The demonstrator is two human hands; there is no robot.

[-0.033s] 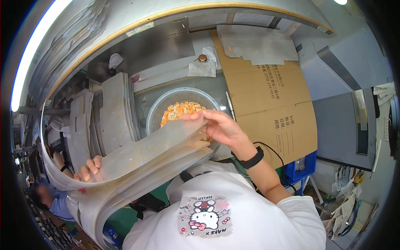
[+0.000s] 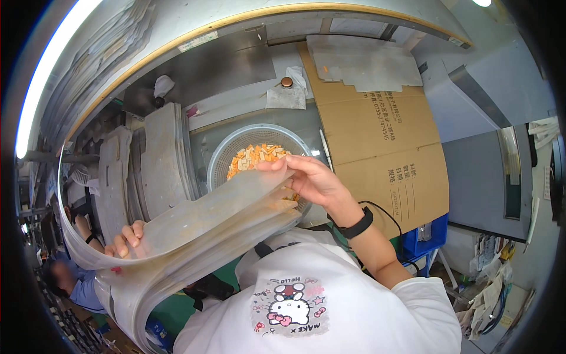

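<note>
A bendy stack of translucent plastic sheets slants across in front of me, its left part curling down and round. My right hand is closed on the stack's upper right corner, thumb and fingers pinching the edges. At the lower left, my left hand grips the far edge; its fingertips show over the top sheet, and the rest is hidden behind the stack. Just beyond the sheets, a round grey plastic basket holds many small orange and cream pieces. The sheets cover part of the basket's near side.
Flat cardboard lies to the right of the basket, with a translucent sheet on its far end. Grey boards stand stacked at left. A blue crate sits at lower right. Another person is at far left.
</note>
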